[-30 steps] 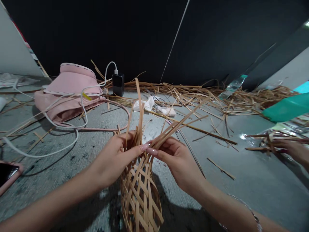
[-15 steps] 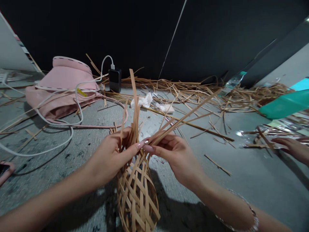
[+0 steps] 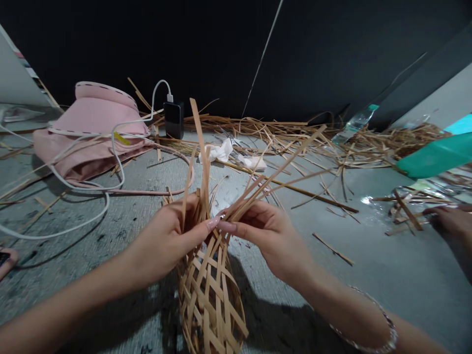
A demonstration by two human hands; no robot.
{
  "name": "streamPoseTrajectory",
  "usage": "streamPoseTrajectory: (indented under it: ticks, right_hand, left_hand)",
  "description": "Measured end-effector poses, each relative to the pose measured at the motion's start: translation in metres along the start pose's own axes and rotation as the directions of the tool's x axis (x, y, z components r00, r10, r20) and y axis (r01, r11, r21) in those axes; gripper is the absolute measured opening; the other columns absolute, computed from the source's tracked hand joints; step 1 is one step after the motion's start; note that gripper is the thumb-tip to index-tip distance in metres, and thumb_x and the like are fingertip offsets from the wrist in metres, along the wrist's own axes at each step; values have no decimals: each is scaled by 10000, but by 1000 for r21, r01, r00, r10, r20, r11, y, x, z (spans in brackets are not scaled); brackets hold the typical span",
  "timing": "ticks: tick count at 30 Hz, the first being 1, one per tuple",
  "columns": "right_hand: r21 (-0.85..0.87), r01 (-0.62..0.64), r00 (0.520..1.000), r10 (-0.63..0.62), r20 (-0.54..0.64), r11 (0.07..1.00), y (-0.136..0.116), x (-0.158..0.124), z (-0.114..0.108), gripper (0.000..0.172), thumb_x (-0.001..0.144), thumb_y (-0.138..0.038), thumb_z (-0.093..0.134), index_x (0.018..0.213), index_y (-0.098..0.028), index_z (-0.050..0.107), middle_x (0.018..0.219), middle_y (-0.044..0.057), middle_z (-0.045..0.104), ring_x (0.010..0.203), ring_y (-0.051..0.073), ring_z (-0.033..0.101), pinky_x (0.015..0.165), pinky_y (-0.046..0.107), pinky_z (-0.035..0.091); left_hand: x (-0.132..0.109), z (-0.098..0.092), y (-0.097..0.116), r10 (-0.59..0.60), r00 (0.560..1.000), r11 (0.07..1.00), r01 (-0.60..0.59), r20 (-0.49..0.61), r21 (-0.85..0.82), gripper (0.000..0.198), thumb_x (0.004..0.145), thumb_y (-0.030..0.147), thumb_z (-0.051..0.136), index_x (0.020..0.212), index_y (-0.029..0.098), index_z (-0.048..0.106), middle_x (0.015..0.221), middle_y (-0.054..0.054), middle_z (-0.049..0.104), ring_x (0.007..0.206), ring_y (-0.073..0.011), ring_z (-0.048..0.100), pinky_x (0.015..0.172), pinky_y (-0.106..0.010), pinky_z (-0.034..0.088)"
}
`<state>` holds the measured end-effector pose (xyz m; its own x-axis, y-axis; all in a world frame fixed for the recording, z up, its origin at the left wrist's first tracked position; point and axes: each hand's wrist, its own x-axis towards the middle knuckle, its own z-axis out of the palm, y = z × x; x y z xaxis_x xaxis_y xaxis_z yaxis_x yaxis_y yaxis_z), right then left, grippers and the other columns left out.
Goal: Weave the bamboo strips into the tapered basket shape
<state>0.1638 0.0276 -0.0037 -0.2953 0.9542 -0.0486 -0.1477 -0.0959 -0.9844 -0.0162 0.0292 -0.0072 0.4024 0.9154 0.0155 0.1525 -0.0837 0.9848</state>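
An openwork woven piece of flat tan strips (image 3: 210, 300) stands in front of me, narrowing toward its upper end. My left hand (image 3: 180, 226) is closed around several upright loose strips (image 3: 201, 147) at its left side. My right hand (image 3: 263, 228) pinches more strips (image 3: 283, 169) that fan out to the upper right. Both thumbs meet at the neck of the weave, their tips almost touching. The strips hide some of my fingers. A bracelet (image 3: 387, 339) circles my right wrist.
A pink visor hat (image 3: 103, 118) and white cable lie left, beside a black power bank (image 3: 173, 119). Loose strips (image 3: 295, 129) and crumpled tissue (image 3: 221, 150) lie along the dark wall. At right are a plastic bottle (image 3: 356, 124), a green object (image 3: 435, 157) and another person's hand (image 3: 450, 219).
My hands keep nearly the same grip, while the right-hand strips spread apart and tilt slightly more upright. The other person's hand and the strips beside it have shifted. The view has moved a little.
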Motion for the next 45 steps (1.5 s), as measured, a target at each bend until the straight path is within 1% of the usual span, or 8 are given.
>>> streamPoseTrajectory:
  ticks: [9, 15, 23, 28, 33, 36, 40, 45]
  right_hand:
    - [-12, -23, 1000, 23, 3, 1000, -1, -3, 2, 138, 676, -231, 826, 785, -214, 743, 761, -5, 730, 733, 127, 677, 717, 255, 572]
    - [-12, -16, 1000, 16, 2, 1000, -2, -4, 3, 149, 677, -233, 828, 784, -204, 730, 790, -4, 733, 760, 129, 678, 761, 267, 562]
    - [-2, -33, 998, 33, 55, 999, -3, -1, 2, 173, 671, -213, 830, 803, -202, 719, 810, -1, 745, 778, 140, 702, 805, 289, 574]
    - [57, -74, 985, 64, 158, 996, -4, 2, -3, 213, 666, -178, 826, 838, -220, 708, 845, 1, 753, 802, 149, 723, 809, 292, 586]
    - [67, -89, 974, 73, 212, 994, -5, 4, -6, 224, 677, -159, 815, 860, -227, 705, 835, -11, 749, 779, 119, 717, 785, 249, 582]
    - [72, -85, 983, 72, 170, 994, -4, 4, -4, 198, 669, -193, 827, 822, -225, 704, 814, -14, 745, 765, 124, 709, 780, 265, 585]
    - [19, -51, 996, 49, 75, 999, -1, 3, 0, 148, 686, -252, 825, 785, -207, 726, 774, -9, 737, 730, 125, 688, 735, 261, 579]
    - [-3, 2, 999, -2, 42, 1000, -1, 1, 1, 104, 700, -253, 816, 768, -213, 747, 732, -13, 731, 679, 112, 663, 642, 226, 553]
  left_hand:
    - [-1, -4, -3, -32, 999, 999, 34, 43, -33, 189, 860, 360, 573, 794, 184, 550, 707, 19, 539, 669, -138, 507, 606, -267, 420]
    - [-2, -6, -2, 14, 998, 993, -6, 69, -122, 142, 835, 297, 617, 767, 188, 556, 683, 42, 509, 629, -107, 479, 563, -221, 402]
    - [0, -9, -6, 42, 995, 989, -29, 89, -142, 124, 864, 286, 616, 778, 201, 587, 677, 53, 530, 606, -91, 477, 529, -198, 391]
    - [-2, -9, -3, -9, 994, 980, 30, 107, -199, 120, 868, 283, 623, 786, 202, 590, 661, 64, 565, 588, -79, 504, 534, -182, 410]
    - [0, -9, -4, -2, 992, 978, 28, 123, -208, 117, 874, 263, 615, 777, 200, 597, 677, 55, 599, 608, -84, 547, 558, -185, 442]
    - [0, -8, -6, 20, 993, 980, 4, 114, -201, 72, 861, 263, 626, 805, 218, 625, 696, 54, 607, 625, -93, 560, 579, -194, 458]
    - [-1, -9, -8, -15, 996, 991, 27, 90, -133, 73, 826, 295, 649, 827, 222, 640, 753, 25, 628, 695, -139, 594, 629, -234, 488]
    - [0, -9, -10, -26, 997, 997, 31, 77, -73, 113, 825, 324, 629, 824, 211, 632, 767, 0, 637, 721, -167, 600, 640, -266, 482]
